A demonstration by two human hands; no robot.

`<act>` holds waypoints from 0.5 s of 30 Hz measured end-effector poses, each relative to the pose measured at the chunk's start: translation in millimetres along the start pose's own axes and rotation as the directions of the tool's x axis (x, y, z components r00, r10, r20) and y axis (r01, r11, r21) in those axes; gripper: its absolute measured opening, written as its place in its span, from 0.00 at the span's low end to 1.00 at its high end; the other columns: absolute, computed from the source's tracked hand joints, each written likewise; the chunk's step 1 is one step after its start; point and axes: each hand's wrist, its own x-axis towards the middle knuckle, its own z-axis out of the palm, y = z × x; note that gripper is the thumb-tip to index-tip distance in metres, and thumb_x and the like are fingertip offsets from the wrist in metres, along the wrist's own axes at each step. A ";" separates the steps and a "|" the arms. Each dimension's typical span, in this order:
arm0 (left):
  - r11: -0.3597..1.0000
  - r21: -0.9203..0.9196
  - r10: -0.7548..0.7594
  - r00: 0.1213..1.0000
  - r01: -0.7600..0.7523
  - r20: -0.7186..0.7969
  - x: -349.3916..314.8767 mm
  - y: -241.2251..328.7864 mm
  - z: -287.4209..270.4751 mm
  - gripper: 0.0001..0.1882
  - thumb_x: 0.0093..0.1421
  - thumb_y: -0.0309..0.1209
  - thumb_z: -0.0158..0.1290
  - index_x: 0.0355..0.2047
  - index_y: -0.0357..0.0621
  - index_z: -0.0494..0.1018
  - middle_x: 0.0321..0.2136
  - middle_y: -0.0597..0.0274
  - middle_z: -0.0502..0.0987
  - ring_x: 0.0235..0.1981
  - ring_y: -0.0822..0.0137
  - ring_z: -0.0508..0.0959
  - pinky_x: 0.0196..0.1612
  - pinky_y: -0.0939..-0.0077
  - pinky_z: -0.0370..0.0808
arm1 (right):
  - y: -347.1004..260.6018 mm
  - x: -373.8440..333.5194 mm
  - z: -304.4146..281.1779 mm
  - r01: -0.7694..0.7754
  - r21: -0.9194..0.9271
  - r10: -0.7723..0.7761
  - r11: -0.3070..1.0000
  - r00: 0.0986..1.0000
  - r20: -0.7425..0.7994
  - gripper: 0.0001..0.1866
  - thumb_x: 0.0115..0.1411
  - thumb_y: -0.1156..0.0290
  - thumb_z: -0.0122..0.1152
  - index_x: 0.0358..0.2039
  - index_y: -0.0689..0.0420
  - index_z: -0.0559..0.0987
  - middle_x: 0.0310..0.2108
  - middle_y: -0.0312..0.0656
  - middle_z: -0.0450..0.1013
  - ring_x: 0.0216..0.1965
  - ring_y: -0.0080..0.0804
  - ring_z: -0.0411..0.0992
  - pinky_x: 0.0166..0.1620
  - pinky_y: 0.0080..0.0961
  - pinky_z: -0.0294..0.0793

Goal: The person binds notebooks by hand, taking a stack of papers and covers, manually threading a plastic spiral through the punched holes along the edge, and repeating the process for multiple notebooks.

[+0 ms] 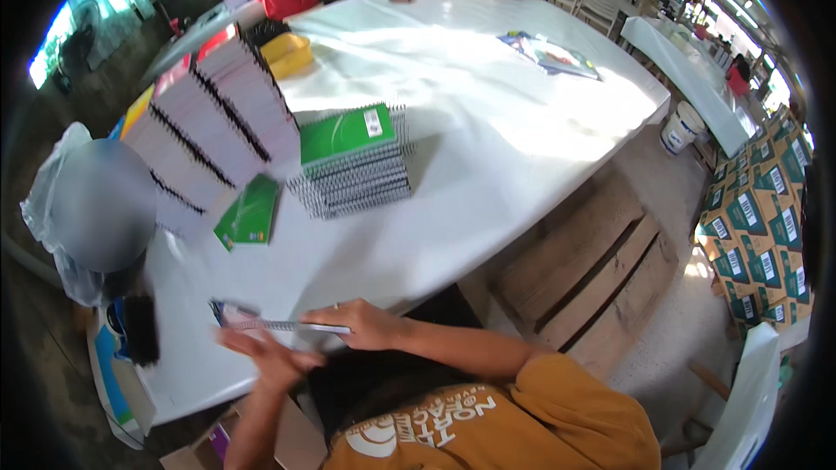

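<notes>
Low over the near edge of the table, a small spiral notebook [272, 325] shows nearly edge-on, its wire coil facing up. My right hand [370, 325] is closed on its right end, where a thin whitish edge sticks out under the fingers. Beside the coil, my left hand [272, 359] has its fingers stretched out and smeared by motion. Whether it touches the notebook I cannot tell. Farther off stands a stack of green spiral notebooks [353, 157], and a single green notebook [251, 211] lies left of it.
Tall stacks of thick spiral-bound books [196, 122] line the left of the white table [488, 183]. Behind them is a yellow tray [286, 54]. A plastic bag [74, 191] hangs at the left edge. Patterned cartons [758, 226] and a wooden pallet [592, 274] are on the right.
</notes>
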 end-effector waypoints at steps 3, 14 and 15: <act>0.992 -0.118 -0.051 0.998 0.045 -0.046 5.6 5.0 -3.5 0.56 0.48 0.65 0.47 0.58 0.27 0.43 0.57 0.32 0.50 0.58 0.39 0.54 0.58 0.43 0.49 | 0.2 7.4 1.6 -0.021 -0.032 0.022 0.999 0.999 0.037 0.23 0.46 0.83 0.54 0.46 0.59 0.73 0.42 0.47 0.73 0.40 0.44 0.74 0.42 0.32 0.73; 0.836 0.153 0.528 0.848 -0.527 0.037 22.1 38.9 -8.8 0.56 0.50 0.68 0.37 0.59 0.24 0.45 0.57 0.24 0.45 0.60 0.28 0.41 0.58 0.36 0.42 | 3.0 17.1 -2.2 -0.099 0.148 0.109 0.984 0.992 -0.059 0.25 0.53 0.77 0.55 0.53 0.56 0.66 0.38 0.51 0.74 0.38 0.42 0.75 0.40 0.28 0.73; 0.899 0.271 0.395 0.906 -0.346 -0.154 50.1 30.1 -17.2 0.55 0.51 0.67 0.37 0.58 0.24 0.45 0.57 0.23 0.46 0.60 0.28 0.42 0.57 0.37 0.45 | 2.3 17.9 1.2 -0.094 0.111 0.095 0.989 0.995 -0.010 0.27 0.53 0.78 0.55 0.54 0.55 0.64 0.38 0.50 0.74 0.39 0.44 0.75 0.40 0.29 0.73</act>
